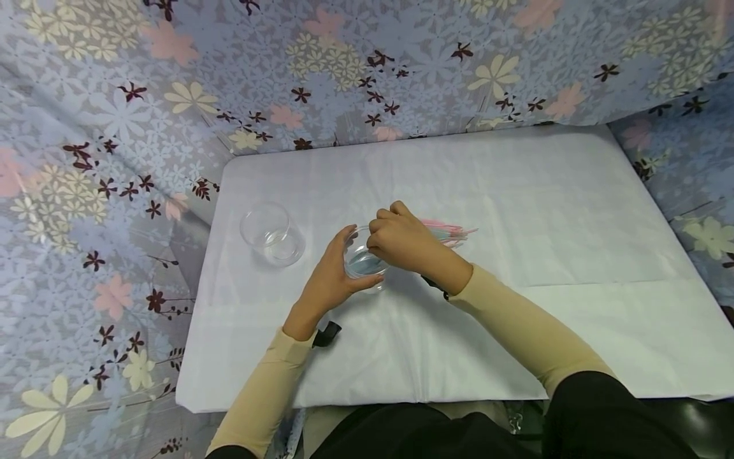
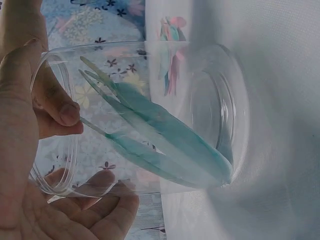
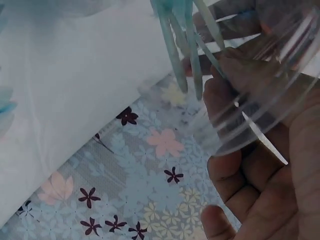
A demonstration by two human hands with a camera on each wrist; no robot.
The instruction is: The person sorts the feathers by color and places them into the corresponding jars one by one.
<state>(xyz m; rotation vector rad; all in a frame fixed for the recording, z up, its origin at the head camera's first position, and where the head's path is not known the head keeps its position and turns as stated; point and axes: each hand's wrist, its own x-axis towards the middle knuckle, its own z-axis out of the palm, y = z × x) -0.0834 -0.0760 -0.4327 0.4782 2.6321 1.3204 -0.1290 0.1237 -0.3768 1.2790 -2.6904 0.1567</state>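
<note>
My left hand [image 1: 328,280] curls round the rim of a clear plastic jar [image 2: 235,95], which stands on the table. Several teal feathers [image 2: 150,125] lean inside it, quills toward the mouth. Over that mouth is my right hand [image 1: 403,239], its fingers reaching in. In the left wrist view it pinches the thin quill of one teal feather [image 2: 155,162], whose vane lies against the others in the jar. From the right wrist, a pale quill tip [image 3: 265,137] shows beside the curled fingers. The right hand covers part of the jar's mouth in the head view.
To the left on the white-covered table [image 1: 573,210] stands a second clear jar [image 1: 266,229]. A loose pile of pink and teal feathers [image 1: 450,233] lies just right of my right hand, partly hidden behind it. Flowered curtains [image 1: 344,70] enclose the table at the back and sides.
</note>
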